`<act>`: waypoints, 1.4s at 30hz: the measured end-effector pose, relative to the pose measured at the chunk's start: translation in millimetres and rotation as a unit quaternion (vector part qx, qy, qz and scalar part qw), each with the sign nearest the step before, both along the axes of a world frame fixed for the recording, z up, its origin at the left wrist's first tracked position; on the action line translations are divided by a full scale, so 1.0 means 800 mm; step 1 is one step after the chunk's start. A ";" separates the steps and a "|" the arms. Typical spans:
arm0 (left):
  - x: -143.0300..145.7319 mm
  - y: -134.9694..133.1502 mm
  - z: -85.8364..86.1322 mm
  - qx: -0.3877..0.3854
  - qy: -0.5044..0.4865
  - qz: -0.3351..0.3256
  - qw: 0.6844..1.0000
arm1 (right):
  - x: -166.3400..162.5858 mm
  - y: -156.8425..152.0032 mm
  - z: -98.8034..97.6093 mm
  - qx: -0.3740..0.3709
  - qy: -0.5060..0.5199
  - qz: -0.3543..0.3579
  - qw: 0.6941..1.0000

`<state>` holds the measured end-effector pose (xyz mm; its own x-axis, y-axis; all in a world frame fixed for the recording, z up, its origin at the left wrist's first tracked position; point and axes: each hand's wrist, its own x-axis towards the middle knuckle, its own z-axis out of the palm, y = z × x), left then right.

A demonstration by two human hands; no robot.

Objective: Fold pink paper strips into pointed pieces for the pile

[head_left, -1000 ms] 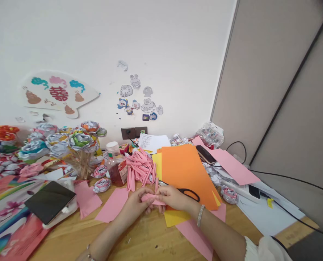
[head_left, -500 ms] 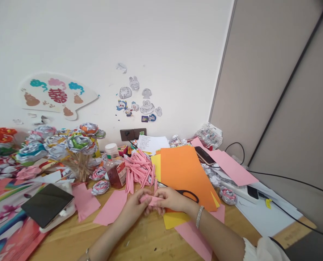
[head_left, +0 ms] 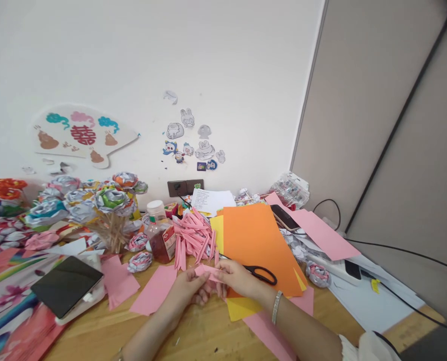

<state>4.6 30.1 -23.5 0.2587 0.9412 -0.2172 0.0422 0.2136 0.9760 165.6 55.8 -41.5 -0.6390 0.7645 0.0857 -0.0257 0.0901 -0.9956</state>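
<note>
Paper point(head_left: 204, 271): one pink piece, held before us over the surface point(head_left: 141, 333), well in from its back edge; slack pinching could let it skew.
Left grip point(head_left: 192, 288): clamped on the paper's left end.
Right grip point(head_left: 233, 275): pinching the right end; pulling unevenly, we might tear it.
Scissors point(head_left: 264, 275): handles just beside that grip, over the orange sheets point(head_left: 257, 238); a careless swing could shove them.
Folded strips point(head_left: 195, 234): heaped loosely towards the back edge; a bump would probably scatter them.
Bottle point(head_left: 162, 243): upright, left of the heap; a knock might spill its reddish liquid if the top is loose, which we cannot tell.
Surface: wood, crowded along its back edge; tablet point(head_left: 67, 287) towards the left edge, white sheets point(head_left: 376, 303) near the right corner.
Room: white wall point(head_left: 246, 75) bearing cutout drawings point(head_left: 204, 150) behind the back edge, grey partition point(head_left: 359, 100) to the right.
</note>
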 end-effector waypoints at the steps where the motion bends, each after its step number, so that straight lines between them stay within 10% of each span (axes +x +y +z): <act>1: 0.001 0.000 0.000 -0.007 -0.002 -0.001 1.000 | -0.001 -0.001 0.000 0.000 -0.003 -0.004 1.000; 20: 0.002 -0.015 0.019 0.059 -0.056 -0.108 0.991 | -0.001 -0.012 0.016 -0.089 0.056 0.034 0.994; 29: -0.004 -0.004 0.011 0.044 -0.018 -0.028 0.998 | 0.002 -0.017 0.021 0.135 -0.121 -0.046 0.982; 42: 0.000 -0.004 0.008 0.028 -0.009 -0.015 0.999 | -0.002 -0.019 0.025 0.380 -0.297 -0.113 0.869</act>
